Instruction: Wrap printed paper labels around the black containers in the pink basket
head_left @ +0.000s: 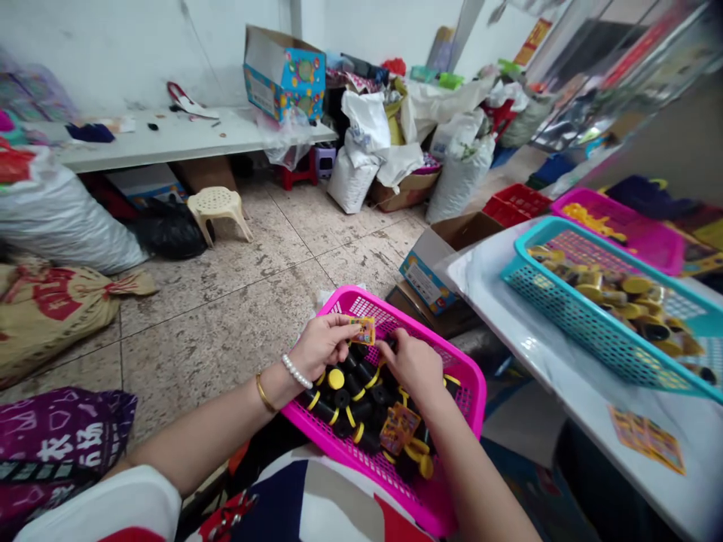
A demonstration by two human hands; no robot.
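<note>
My left hand (326, 348) pinches a small yellow-orange printed label (363, 330) between thumb and fingers, above the pink basket (477, 399). My right hand (415, 367) reaches down into that basket, fingers curled in among the pieces; its fingertips are partly hidden, and what they grip, if anything, does not show. Inside lie many small black cylinders (324, 410) with yellow caps (336, 379). A few printed label sheets (400, 427) rest on top of the cylinders, near my right wrist.
At right, a white table (570, 406) bears a turquoise basket (593, 331) of yellow-capped pieces and more label sheets (649, 436). An open carton (434, 263) stands beside it. A cream stool (220, 207), full sacks (355, 165) and a long table (152, 147) are farther off.
</note>
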